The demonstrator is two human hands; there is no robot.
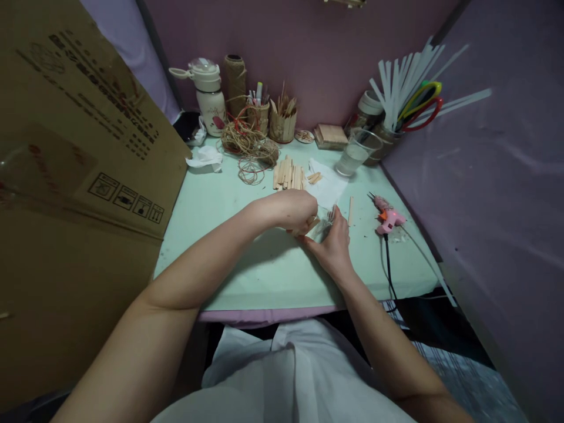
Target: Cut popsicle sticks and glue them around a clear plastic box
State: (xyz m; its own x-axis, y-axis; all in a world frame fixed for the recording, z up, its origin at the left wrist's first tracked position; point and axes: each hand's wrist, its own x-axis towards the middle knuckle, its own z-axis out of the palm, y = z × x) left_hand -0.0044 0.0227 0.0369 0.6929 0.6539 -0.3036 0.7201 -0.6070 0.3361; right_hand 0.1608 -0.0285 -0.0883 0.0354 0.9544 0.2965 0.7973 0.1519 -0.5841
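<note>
A small clear object (322,228), perhaps a plastic cup or jar, lies between my hands at the middle of the table. My right hand (332,244) is wrapped round its right side, thumb below and fingers above. My left hand (299,211) is closed at its left side, with a bit of pale wood (313,223) showing at its fingertips. Just beyond my hands lies a pile of flat wooden sticks (288,175), beside a white tissue (328,183) with short wood pieces on it. One single stick (351,211) rests to the right.
A pink glue gun (390,220) with its cord lies right. At the back stand a bottle (211,103), tangled twine (247,141), stick holders (282,125), a clear cup (352,155) and a jar of glue sticks and scissors (385,141). A tall cardboard box (88,194) borders the left.
</note>
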